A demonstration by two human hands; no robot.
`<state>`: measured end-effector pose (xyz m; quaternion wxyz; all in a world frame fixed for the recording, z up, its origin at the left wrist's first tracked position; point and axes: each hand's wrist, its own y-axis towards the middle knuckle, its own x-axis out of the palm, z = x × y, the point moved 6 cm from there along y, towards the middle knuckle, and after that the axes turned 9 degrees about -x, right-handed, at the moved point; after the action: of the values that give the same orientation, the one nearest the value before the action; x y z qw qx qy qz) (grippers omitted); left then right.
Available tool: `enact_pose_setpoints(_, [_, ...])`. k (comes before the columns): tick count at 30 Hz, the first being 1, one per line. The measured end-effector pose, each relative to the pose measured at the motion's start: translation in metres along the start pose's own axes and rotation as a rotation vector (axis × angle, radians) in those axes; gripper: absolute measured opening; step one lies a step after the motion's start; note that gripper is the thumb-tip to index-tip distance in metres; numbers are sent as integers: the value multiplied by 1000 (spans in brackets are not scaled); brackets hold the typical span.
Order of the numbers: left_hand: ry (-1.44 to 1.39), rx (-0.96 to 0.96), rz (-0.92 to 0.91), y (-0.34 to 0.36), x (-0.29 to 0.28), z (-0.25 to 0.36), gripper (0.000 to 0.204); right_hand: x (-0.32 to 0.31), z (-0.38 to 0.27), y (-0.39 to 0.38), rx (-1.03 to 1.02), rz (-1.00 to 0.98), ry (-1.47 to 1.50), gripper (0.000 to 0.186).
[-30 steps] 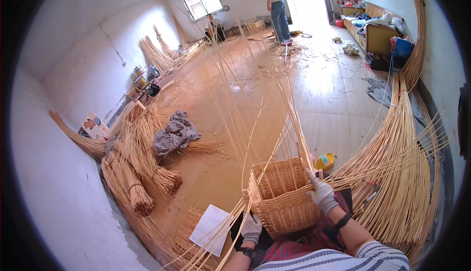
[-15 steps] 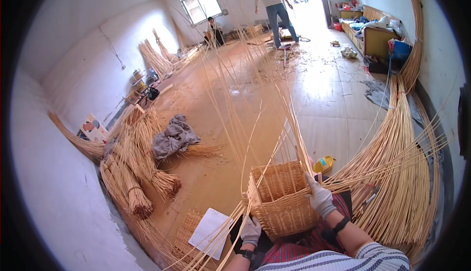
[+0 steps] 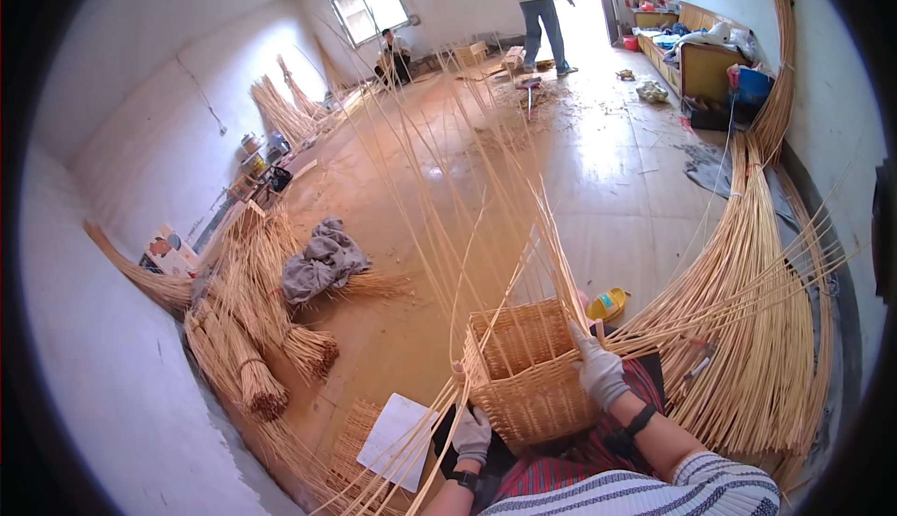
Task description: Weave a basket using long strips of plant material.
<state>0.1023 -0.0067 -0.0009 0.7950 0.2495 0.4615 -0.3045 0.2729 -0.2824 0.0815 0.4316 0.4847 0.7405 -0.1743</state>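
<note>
A square, open-topped wicker basket [image 3: 534,402] rests at my lap, with long pale wicker rods rising from its rim and others trailing out to both sides. My right hand [image 3: 600,368], in a whitish work glove, is closed over the rim at the right near corner, where a bundle of rods [image 3: 701,322] runs off to the right. Low at the basket's left near side is my left hand [image 3: 472,436], also gloved, with curled fingers against the weave. Loose rods [image 3: 400,455] pass beside it toward the lower left and partly cover its fingers.
A large sheaf of rods [image 3: 747,357] lies at my right. Tied bundles [image 3: 245,357] and a grey cloth [image 3: 324,262] are on the left. White paper [image 3: 397,441] lies over a woven panel [image 3: 350,432]. Beyond are a yellow slipper [image 3: 607,304] and two people.
The view has shifted slightly. My right hand has crept a little along the basket's rim, while my left stays low at the side. The standing person far off has shifted stance.
</note>
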Motion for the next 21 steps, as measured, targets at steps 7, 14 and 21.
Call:
enact_pose_setpoints(7, [-208,103,116,-5,-8,0,56,12,-61,-12,-221,151,329,73])
enact_pose_setpoints(14, [-87,34,-71,6,-9,-20,49,143,-140,81,-162,387,369,72])
enact_pose_setpoints(21, [-302,89,-181,22,-17,-3,36,238,-94,124,414,-91,1271,106])
